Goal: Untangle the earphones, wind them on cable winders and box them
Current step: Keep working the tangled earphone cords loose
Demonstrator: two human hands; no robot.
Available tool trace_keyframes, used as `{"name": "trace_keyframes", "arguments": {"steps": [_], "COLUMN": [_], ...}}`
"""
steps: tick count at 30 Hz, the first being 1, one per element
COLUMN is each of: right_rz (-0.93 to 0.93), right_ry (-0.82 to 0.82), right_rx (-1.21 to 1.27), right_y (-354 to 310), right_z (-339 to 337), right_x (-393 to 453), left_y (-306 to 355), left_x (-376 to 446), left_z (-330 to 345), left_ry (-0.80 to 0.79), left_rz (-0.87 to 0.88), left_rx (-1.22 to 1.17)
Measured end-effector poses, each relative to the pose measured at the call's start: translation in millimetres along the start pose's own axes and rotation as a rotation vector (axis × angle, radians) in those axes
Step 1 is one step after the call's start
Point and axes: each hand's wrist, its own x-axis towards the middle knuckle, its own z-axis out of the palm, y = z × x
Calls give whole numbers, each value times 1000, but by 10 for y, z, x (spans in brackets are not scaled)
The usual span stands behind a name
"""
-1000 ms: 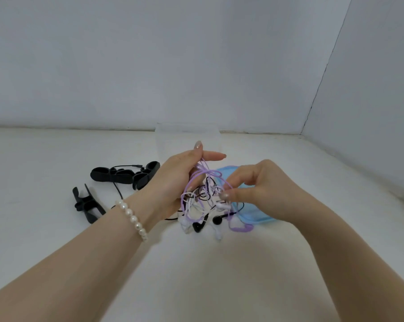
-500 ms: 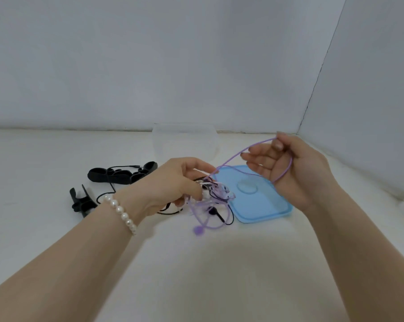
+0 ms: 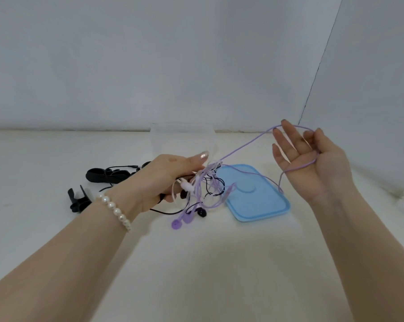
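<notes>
Table (image 3: 196,263) is bare at 6 o'clock. Clear box (image 3: 182,140) sits at 12 o'clock, its blue lid (image 3: 259,201) lying flat at 3 o'clock of the knot. Black winders (image 3: 108,176) wait at 9 o'clock, unused. Left hand (image 3: 163,180) is clenched around the earphone tangle (image 3: 203,189), held just above the table. Right hand (image 3: 312,159) is spread, palm up, purple cord (image 3: 245,147) looped over its fingers, drawn toward 2 o'clock. Best bet: keep the knot pinched loosely, feed purple out slowly, follow it back through black and white strands rather than yanking tight.
</notes>
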Motion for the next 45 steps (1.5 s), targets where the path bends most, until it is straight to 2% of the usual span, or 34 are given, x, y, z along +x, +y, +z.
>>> {"name": "trace_keyframes", "arguments": {"steps": [4, 10, 14, 18, 19, 21, 25, 26, 27, 29, 30, 31, 33, 35, 37, 39, 43, 45], "right_rz": [9, -16, -44, -44, -40, -8, -19, -76, -187, -441, -502, -506, -456, -408, -367, -297, 29, 138], "right_ry": [-21, 50, 121, 107, 97, 80, 32, 40, 49, -39, -112, -192, -308, -352, -348, -294, -204, -210], "right_rx": [-127, -138, -124, -188, -262, -567, -1536, -1671, -1662, -1394, -1262, -1195, -1266, -1466, -1449, -1148, -73, 56], "right_y": [27, -11, -42, -14, -1, 59, 296, 350, 386, 408, 411, 415, 435, 463, 464, 412, 170, 71], "right_z": [-15, -41, -109, -119, -104, -46, 5, 10, 55, 181, 249, 311, 372, 381, 348, 339, 284, 234], "right_x": [18, 27, 62, 88, 90, 62, 18, 3, -49, -178, -247, -313, -370, -360, -314, -281, -217, -194], "left_y": [-42, -38, -41, -42, -37, -33, -45, -52, -53, -57, -62, -71, -85, -95, -106, -123, -129, -131], "left_x": [-13, 14, 19, 15, 2, -11, 4, 13, 18, 26, 32, 38, 46, 47, 60, 93, 147, 159], "left_z": [43, 25, 21, 31, 37, 53, 86, 97, 110, 139, 148, 154, 159, 164, 170, 164, 112, 94], "left_ry": [-88, -12, 50, 25, 6, -20, 15, 32, 47, 75, 92, 110, 130, 136, 169, 257, 407, 436], "left_rz": [3, -11, -30, -34, -32, -20, 5, 12, 21, 54, 72, 88, 110, 123, 124, 118, 114, 133], "left_rx": [46, -42, -18, -35, -41, -63, -71, -76, -84, -96, -85, -62, -17, 10, 50, 114, 199, 199]}}
